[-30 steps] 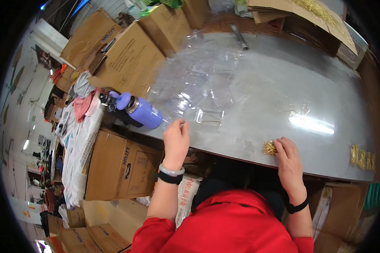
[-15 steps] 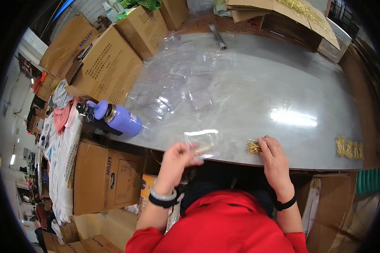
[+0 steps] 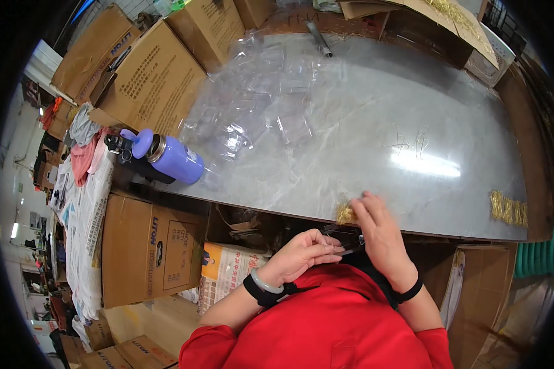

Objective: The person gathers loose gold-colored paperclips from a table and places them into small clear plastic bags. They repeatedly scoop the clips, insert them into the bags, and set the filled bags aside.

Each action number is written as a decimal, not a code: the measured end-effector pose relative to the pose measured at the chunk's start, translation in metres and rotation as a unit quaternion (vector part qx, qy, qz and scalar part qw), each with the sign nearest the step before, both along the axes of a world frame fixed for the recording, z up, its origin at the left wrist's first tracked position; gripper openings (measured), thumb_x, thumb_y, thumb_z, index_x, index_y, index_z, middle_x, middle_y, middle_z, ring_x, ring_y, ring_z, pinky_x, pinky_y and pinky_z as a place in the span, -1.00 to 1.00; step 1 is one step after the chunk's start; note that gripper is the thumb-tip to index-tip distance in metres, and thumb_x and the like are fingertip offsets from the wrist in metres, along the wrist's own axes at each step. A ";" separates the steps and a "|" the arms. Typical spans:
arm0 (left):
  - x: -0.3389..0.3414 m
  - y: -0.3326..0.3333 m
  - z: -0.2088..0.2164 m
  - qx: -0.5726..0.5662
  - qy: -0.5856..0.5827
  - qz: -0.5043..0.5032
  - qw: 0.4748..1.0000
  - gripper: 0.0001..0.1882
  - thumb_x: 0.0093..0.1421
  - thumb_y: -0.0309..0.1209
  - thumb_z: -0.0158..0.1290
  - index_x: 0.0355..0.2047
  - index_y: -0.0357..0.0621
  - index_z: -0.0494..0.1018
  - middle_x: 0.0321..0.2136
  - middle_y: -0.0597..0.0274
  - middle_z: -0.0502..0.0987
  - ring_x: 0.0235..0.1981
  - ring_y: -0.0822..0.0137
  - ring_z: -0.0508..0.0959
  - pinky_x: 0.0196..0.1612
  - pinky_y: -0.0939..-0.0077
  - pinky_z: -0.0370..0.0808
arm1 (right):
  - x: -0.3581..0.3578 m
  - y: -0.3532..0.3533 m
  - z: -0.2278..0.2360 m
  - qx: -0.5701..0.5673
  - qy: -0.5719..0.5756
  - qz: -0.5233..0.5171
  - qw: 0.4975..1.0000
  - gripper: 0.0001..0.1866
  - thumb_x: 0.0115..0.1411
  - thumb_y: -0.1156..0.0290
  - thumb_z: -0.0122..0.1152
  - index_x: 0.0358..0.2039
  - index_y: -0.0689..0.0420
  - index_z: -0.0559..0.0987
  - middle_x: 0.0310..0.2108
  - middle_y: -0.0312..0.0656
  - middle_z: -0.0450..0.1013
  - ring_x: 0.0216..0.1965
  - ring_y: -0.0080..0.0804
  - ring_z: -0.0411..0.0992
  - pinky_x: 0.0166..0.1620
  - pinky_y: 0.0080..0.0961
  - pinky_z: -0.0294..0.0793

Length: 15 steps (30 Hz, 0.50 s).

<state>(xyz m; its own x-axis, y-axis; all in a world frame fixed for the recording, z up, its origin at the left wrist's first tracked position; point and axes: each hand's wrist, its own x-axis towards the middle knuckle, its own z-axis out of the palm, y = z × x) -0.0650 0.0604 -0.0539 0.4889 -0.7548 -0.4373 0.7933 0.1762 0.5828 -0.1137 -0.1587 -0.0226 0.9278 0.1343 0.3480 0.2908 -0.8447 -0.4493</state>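
Observation:
My left hand (image 3: 305,255) is closed in a pinch just below the table's front edge. Between its fingertips is a small clear plastic bag (image 3: 352,249), seen mostly edge-on. Just to the right, my right hand (image 3: 385,243) reaches over the edge with its fingers stretched out. Their tips lie beside and partly over a small bundle of thin gold-coloured pieces (image 3: 345,213) at the table's edge. My right thumb is close to the bag's opening; whether it touches the bag is unclear. More gold bundles (image 3: 508,209) stand in a row at the table's right end.
Many clear plastic bags (image 3: 252,101) spread over the left of the grey table (image 3: 351,160). A purple bottle (image 3: 177,158) with its lid flipped up stands at the left edge. Cardboard boxes (image 3: 157,80) line the back left. Gold pieces lie on cardboard (image 3: 449,15) at the back right.
My left hand has moved right and toward my body with the clear bag, now below the table edge. My right hand and the gold bundle have shifted left along the edge.

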 end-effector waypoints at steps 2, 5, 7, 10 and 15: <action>0.001 0.001 0.000 -0.009 0.006 -0.005 1.000 -0.92 0.38 -0.60 -0.03 -0.31 -0.22 0.35 0.00 -0.01 0.49 0.11 0.09 0.54 0.21 0.18 0.53 | -0.012 0.005 -0.002 -0.019 0.008 0.037 0.999 -0.44 0.10 0.63 0.08 0.19 0.28 0.40 0.09 0.00 0.35 0.25 0.06 0.30 0.31 -0.07 0.32; -0.005 0.007 -0.006 -0.022 0.003 -0.017 1.000 -0.93 0.39 -0.58 -0.03 -0.28 -0.21 0.34 -0.02 0.03 0.51 0.11 0.11 0.55 0.21 0.20 0.53 | -0.026 0.010 -0.002 -0.033 0.006 0.082 0.996 -0.46 0.11 0.62 0.08 0.17 0.28 0.43 0.11 -0.02 0.34 0.28 0.03 0.27 0.35 -0.06 0.28; -0.008 0.011 -0.006 -0.007 -0.012 -0.029 0.999 -0.94 0.39 -0.57 -0.02 -0.27 -0.21 0.33 -0.04 0.05 0.51 0.11 0.12 0.55 0.21 0.21 0.53 | -0.030 0.011 -0.004 -0.009 0.010 0.090 0.996 -0.49 0.10 0.63 0.10 0.13 0.27 0.47 0.08 -0.03 0.38 0.26 0.01 0.31 0.34 -0.03 0.29; -0.017 0.014 0.003 0.022 -0.045 -0.044 0.998 -0.91 0.41 -0.50 0.00 -0.25 -0.16 0.30 -0.26 0.29 0.45 -0.16 0.47 0.54 0.04 0.48 0.54 | -0.037 0.011 -0.004 0.051 0.015 0.105 0.993 -0.49 0.06 0.67 0.14 0.09 0.25 0.50 0.00 -0.04 0.44 0.18 0.02 0.39 0.29 0.03 0.35; -0.002 -0.001 0.032 0.003 -0.190 -0.004 0.982 -0.88 0.42 -0.47 0.00 -0.23 -0.20 0.28 -0.25 0.29 0.46 -0.10 0.45 0.55 -0.01 0.39 0.58 | -0.020 0.009 0.010 0.057 -0.069 0.090 0.992 -0.52 0.05 0.69 0.16 0.05 0.23 0.52 -0.02 -0.05 0.45 0.15 0.05 0.41 0.25 0.03 0.38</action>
<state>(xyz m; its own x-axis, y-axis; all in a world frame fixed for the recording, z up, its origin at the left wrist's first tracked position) -0.0669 0.0598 -0.0219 0.6123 -0.7567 -0.2289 0.5197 0.1670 0.8379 -0.1337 -0.1498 -0.0123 0.8348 0.2463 0.4925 0.4980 -0.7194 -0.4842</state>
